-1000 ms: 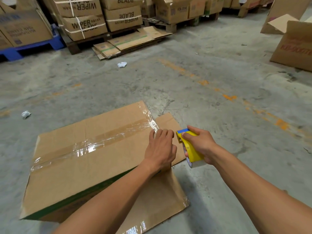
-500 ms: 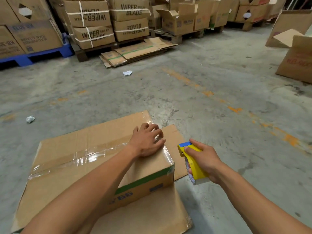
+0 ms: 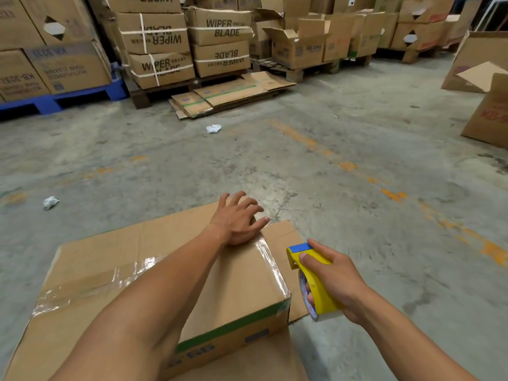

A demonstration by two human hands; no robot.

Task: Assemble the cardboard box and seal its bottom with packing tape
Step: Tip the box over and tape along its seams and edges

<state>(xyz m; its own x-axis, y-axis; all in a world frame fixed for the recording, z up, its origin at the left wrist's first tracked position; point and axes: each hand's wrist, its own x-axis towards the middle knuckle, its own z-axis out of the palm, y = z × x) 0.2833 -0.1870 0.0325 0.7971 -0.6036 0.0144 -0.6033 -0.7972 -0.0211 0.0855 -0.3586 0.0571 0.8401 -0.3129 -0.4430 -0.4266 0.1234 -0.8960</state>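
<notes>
- You are working on the cardboard box (image 3: 132, 273), which is sitting bottom-up on a flat sheet of cardboard (image 3: 286, 237) on the concrete floor (image 3: 330, 166); that way the seam faces you and the box stays off the dusty floor.
- You are laying your left hand (image 3: 237, 222) on the far right corner of the box with its fingers (image 3: 247, 203) spread; this looks meant to press the tape end flat and steady the box.
- A strip of clear tape (image 3: 90, 284) is running along the middle seam and folding down over the right edge, so the bottom looks sealed or very nearly so.
- You are wrapping your right hand (image 3: 332, 276) firmly around the yellow tape dispenser (image 3: 316, 284), holding it just beside the box's right edge and clear of it, probably so it is ready for another strip.
- Stacked boxes (image 3: 220, 31) are standing well apart, in the background.
</notes>
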